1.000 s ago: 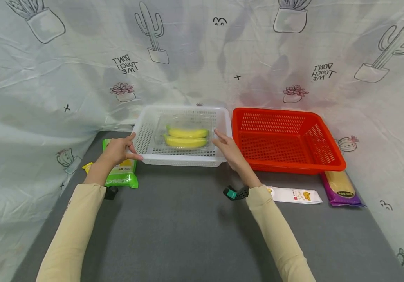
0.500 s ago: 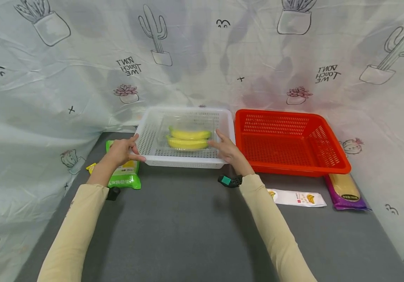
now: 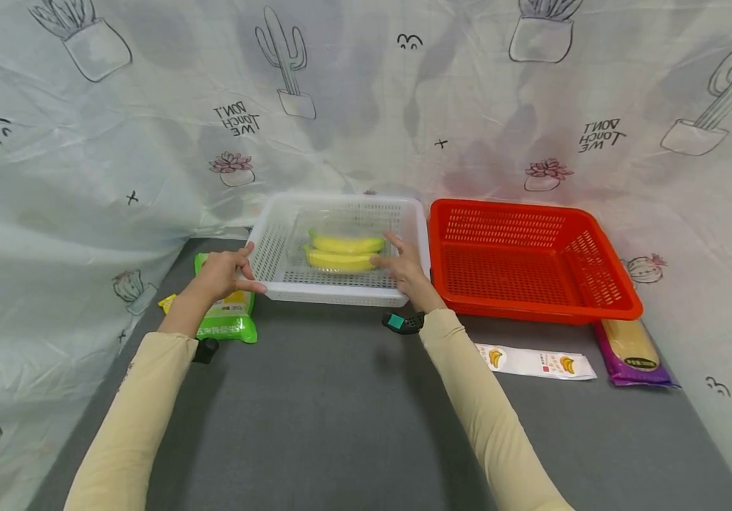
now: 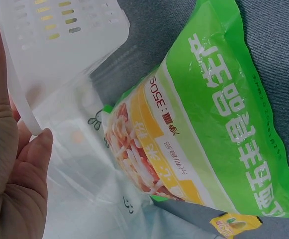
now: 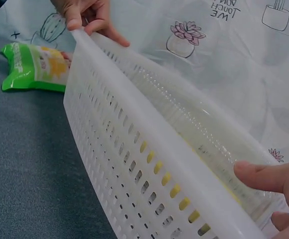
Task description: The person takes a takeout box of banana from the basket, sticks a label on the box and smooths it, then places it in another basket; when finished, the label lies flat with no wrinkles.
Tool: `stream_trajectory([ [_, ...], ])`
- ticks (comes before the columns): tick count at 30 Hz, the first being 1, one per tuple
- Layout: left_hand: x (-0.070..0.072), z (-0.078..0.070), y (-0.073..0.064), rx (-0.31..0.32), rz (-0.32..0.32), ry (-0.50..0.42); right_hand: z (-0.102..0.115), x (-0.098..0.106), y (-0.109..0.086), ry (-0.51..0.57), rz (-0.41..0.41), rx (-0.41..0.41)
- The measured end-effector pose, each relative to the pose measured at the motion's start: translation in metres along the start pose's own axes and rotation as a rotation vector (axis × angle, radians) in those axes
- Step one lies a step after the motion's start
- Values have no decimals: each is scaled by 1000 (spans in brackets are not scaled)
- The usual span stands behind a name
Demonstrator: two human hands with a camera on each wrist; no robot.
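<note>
A white plastic basket [image 3: 334, 292] sits at the back of the table. In it lies a clear plastic box [image 3: 296, 245] holding two yellow bananas [image 3: 343, 262]. My left hand [image 3: 222, 275] grips the basket's left rim near the front corner; the left wrist view shows fingers bent around the rim [image 4: 25, 112]. My right hand [image 3: 407, 273] reaches over the basket's right front corner, its thumb and forefinger spread at the right end of the clear box. In the right wrist view the thumb [image 5: 258, 175] points into the basket, with the other fingers mostly out of frame.
A red basket [image 3: 532, 311] stands directly right of the white one. Beside my left hand lies a green food packet [image 3: 232, 328] with a small yellow packet [image 3: 166, 303]. At right are a white banana-printed sleeve [image 3: 538, 362] and a purple packet [image 3: 634, 355]. A printed curtain [image 3: 353, 85] hangs behind.
My right hand has moved left from the basket's right side to the clear box's right end. My left hand keeps its hold on the rim. The view has shifted slightly.
</note>
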State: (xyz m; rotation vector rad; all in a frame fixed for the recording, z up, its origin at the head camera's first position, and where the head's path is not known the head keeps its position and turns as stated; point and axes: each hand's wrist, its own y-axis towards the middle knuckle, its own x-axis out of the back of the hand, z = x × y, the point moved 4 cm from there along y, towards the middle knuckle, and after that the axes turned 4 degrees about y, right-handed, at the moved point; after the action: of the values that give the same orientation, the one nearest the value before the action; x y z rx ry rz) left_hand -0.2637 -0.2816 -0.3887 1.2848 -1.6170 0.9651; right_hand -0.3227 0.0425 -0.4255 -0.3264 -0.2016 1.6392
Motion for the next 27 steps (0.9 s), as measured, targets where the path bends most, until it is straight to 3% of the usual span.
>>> stream_trajectory([
  [5,4,-2,2,8,9,-6,3,1,2,-82,-15,54],
  [12,3,0,1,3,16,-10,10,-3,-1,-237,-43,215],
  [18,0,1,2,12,20,-11,10,-4,0,-324,-48,226],
  [27,0,-1,2,17,24,-4,9,-6,0,-401,7,278],
])
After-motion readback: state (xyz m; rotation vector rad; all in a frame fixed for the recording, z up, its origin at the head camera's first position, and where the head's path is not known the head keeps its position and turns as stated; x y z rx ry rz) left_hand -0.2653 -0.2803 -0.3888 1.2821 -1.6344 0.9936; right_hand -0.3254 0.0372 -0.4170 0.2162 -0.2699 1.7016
